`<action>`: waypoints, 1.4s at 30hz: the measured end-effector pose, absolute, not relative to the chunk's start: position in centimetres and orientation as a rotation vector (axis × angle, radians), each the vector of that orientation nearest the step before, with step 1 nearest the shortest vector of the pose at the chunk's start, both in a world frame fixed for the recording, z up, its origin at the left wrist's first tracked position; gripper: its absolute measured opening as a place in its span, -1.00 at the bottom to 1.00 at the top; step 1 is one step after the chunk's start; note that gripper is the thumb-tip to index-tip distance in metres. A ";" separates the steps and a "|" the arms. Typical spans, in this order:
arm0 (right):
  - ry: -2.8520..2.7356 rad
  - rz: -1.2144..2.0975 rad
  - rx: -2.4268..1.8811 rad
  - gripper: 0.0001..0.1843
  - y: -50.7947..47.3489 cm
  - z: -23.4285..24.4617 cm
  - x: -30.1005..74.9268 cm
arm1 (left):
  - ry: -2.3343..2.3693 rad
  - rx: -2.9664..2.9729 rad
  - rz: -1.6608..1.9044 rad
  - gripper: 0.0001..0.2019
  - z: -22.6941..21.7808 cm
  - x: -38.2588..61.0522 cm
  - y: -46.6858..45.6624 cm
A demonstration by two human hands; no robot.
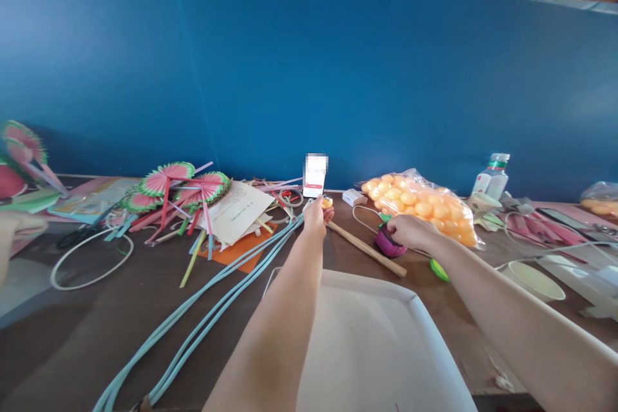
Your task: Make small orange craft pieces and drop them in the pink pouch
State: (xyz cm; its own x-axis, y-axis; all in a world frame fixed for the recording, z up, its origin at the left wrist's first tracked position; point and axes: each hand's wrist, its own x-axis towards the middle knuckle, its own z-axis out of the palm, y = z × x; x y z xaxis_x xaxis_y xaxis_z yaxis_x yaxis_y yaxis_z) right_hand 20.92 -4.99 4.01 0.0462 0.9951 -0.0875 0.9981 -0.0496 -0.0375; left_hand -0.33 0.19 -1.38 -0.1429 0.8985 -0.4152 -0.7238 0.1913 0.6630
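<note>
My left hand [316,215] is closed on a small shiny orange-yellow round piece [327,202], just in front of an upright phone [315,177] with a lit screen. Over a purple rounded pouch-like thing [387,244] with a green top, my right hand [410,232] has its fingers bent down at the upper edge. Whether those fingers grip the rim or reach inside is hidden. A wooden stick [367,250] lies between the two hands. Behind my right hand rests a clear bag of orange balls [425,201].
A white tray [419,322] sits at the front edge below my arms. Pale blue tubes [217,315] run across the left. Watermelon-patterned paper fans [167,180] and papers [236,212] pile up there. Right are a bottle [496,177], a bowl [535,280] and a green piece [438,269].
</note>
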 end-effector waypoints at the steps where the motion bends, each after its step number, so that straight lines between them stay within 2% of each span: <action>1: 2.152 -0.168 2.274 -0.79 -5.0 4.1 21.2 | 0.959 0.233 1.427 -0.77 -1.4 -0.3 0.2; 5: 2.231 -0.281 2.425 -0.92 -4.6 4.6 22.3 | 0.959 0.232 1.430 -0.82 -1.4 -0.4 0.3; 9: 2.587 -0.459 2.672 -0.93 -4.6 5.5 21.2 | 0.958 0.235 1.435 -0.82 -1.4 -0.3 0.2; 14: 2.890 -1.485 2.741 -0.77 -4.2 5.8 14.6 | 0.971 0.237 1.455 -0.81 -1.4 -0.3 0.2; 17: 2.694 -2.283 2.743 -0.74 -2.6 4.7 10.5 | 0.988 0.258 1.472 -0.82 -1.6 -0.4 0.3; 18: 2.596 -2.456 2.738 -0.74 -1.9 4.1 9.5 | 0.993 0.260 1.477 -0.82 -1.6 -0.4 0.4; 20: 2.478 -2.529 2.774 -0.76 -0.4 2.7 8.1 | 1.015 0.244 1.491 -0.82 -1.8 -0.4 0.6; 23: 2.163 -2.579 3.099 -0.80 1.3 0.2 7.5 | 1.059 0.212 1.530 -0.83 -2.0 -0.5 0.9; 26: 1.938 -2.740 3.116 -0.78 1.9 -1.6 7.6 | 1.092 0.210 1.552 -0.83 -2.0 -0.4 1.1; 28: 1.846 -2.959 3.004 -0.75 1.9 -2.1 7.9 | 1.104 0.226 1.561 -0.85 -2.1 -0.4 1.1; 31: 2.075 -3.176 2.685 -0.72 1.6 -1.8 8.9 | 1.122 0.268 1.570 -0.86 -2.1 -0.4 1.0; 34: 1.855 -3.326 2.528 -0.74 1.3 -1.3 9.6 | 1.136 0.267 1.603 -0.88 -2.1 -0.3 0.8; 42: 1.739 -3.436 1.904 -0.78 0.5 -1.2 8.7 | 1.032 0.366 1.638 -0.88 -2.5 -0.4 0.9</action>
